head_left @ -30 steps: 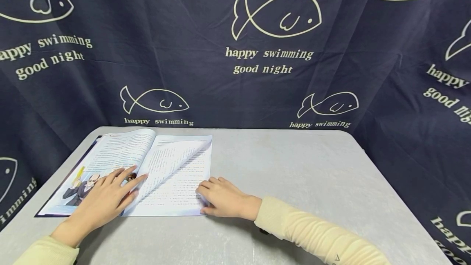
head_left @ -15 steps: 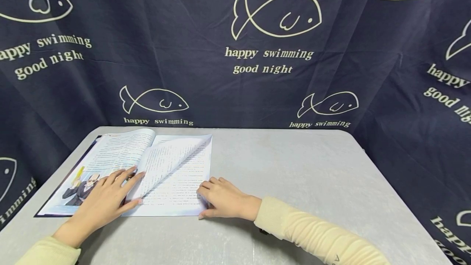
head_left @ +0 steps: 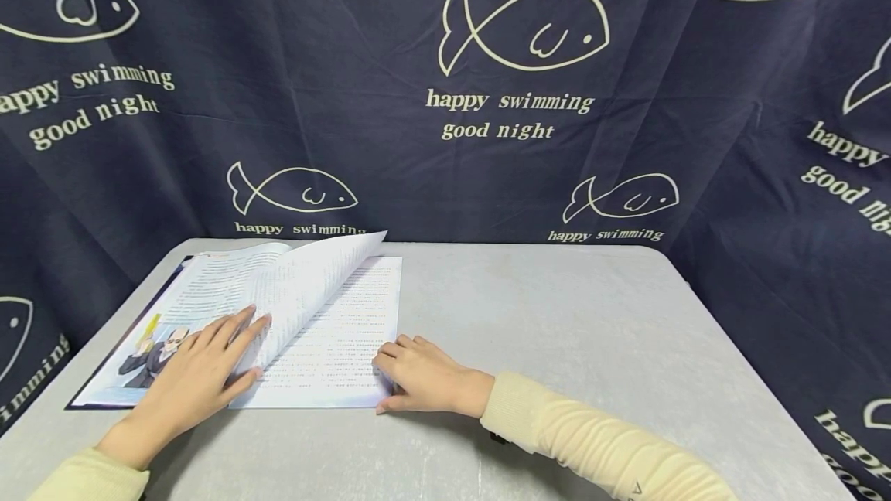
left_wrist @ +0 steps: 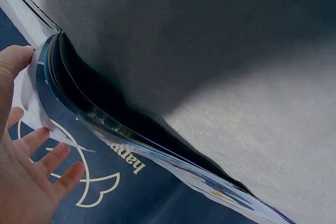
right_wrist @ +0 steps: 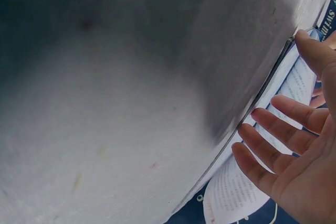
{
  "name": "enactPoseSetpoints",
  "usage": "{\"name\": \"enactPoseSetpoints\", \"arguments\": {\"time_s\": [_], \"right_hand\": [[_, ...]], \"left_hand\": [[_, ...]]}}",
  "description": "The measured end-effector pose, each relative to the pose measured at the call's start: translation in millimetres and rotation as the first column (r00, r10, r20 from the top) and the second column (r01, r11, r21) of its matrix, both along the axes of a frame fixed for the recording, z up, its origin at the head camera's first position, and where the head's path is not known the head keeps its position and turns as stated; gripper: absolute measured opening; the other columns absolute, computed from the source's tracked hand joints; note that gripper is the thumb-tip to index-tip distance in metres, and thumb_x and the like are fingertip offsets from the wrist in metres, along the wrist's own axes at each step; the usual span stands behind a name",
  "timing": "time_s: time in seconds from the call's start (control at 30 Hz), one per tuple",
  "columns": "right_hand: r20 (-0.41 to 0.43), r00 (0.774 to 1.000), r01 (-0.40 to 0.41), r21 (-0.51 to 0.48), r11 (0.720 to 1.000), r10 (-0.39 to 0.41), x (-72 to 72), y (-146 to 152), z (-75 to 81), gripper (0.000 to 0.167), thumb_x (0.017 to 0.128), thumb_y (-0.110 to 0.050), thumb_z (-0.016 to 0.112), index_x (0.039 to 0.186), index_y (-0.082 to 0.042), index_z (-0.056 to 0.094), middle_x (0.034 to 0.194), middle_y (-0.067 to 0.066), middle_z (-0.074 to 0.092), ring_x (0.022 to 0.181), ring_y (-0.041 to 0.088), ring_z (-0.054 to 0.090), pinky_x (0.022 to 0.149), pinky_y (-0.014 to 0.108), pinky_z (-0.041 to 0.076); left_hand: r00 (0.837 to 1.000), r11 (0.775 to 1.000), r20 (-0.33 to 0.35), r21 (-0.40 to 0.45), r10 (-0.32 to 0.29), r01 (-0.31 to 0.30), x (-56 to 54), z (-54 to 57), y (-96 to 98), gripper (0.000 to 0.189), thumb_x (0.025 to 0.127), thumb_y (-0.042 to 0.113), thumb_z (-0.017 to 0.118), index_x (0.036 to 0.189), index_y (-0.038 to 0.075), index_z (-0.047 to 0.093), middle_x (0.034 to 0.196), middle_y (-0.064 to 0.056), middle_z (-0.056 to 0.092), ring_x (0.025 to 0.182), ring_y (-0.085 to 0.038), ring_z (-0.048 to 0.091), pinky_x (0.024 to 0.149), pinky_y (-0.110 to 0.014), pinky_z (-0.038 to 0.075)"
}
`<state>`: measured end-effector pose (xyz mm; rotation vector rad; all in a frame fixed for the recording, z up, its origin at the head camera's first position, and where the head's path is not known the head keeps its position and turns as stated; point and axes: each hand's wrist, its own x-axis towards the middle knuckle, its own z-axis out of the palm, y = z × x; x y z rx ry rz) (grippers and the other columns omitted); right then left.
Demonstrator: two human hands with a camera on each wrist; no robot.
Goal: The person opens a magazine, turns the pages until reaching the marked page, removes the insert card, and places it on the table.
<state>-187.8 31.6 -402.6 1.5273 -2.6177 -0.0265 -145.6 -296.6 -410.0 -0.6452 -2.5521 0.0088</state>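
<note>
An open book [head_left: 348,358] lies on the table's left side, with a cartoon figure printed on its left page. One loose page [head_left: 316,277] rises off the right half, bowed leftward, its far corner up in the air. My left hand [head_left: 198,366] rests over the fold with spread fingers, its thumb by the near end of that page; the left wrist view shows the thumb [left_wrist: 18,59] at the bent pages. My right hand [head_left: 431,377] rests at the book's lower right edge. Its fingers [right_wrist: 262,148] extend over the edge in the right wrist view.
The grey table [head_left: 543,315] extends to the right of the book. A dark blue curtain [head_left: 390,122] with fish drawings and lettering hangs behind the table and along both sides.
The loose page's far corner has lifted from the right page and swung up and left. My left thumb has shifted slightly along the near edge, and my right thumb moved slightly left.
</note>
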Motion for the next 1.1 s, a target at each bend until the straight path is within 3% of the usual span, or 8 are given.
{"name": "enactPoseSetpoints", "arguments": {"time_s": [0.37, 0.7, 1.1], "right_hand": [[0.007, 1.0, 0.008, 0.011, 1.0, -0.008, -0.1, -0.5, -0.7, 0.054, 0.079, -0.058, 0.057, 0.112, -0.017, 0.057, 0.11, -0.005, 0.059, 0.092, 0.009, 0.051, 0.076, 0.023, 0.044], [0.007, 1.0, 0.005, 0.011, 1.0, -0.005, -0.5, -0.7, -1.4, 0.052, 0.078, -0.059, 0.057, 0.109, -0.017, 0.057, 0.108, -0.005, 0.06, 0.088, 0.008, 0.051, 0.074, 0.022, 0.043], [0.015, 1.0, 0.001, 0.007, 1.0, -0.001, -0.6, -0.3, -1.2, 0.051, 0.078, -0.059, 0.057, 0.108, -0.018, 0.058, 0.109, -0.005, 0.061, 0.088, 0.009, 0.051, 0.074, 0.022, 0.043]], "left_hand": [[1.0, 1.0, 0.022, -0.014, 0.016, -0.016, 3.4, 1.0, -0.4, 0.061, 0.073, 0.029, 0.068, 0.13, 0.018, 0.048, 0.134, -0.016, 0.043, 0.113, -0.038, 0.044, 0.087, -0.056, 0.036], [0.999, 0.999, 0.017, -0.021, 0.028, -0.027, 4.4, -1.2, -3.9, 0.054, 0.073, 0.027, 0.065, 0.125, 0.022, 0.052, 0.132, -0.014, 0.045, 0.11, -0.035, 0.046, 0.078, -0.055, 0.038], [0.999, 0.999, 0.012, -0.012, 0.041, -0.041, 5.6, -3.1, -6.1, 0.058, 0.071, 0.036, 0.069, 0.125, 0.02, 0.052, 0.128, -0.014, 0.049, 0.108, -0.036, 0.048, 0.079, -0.056, 0.037]]}}
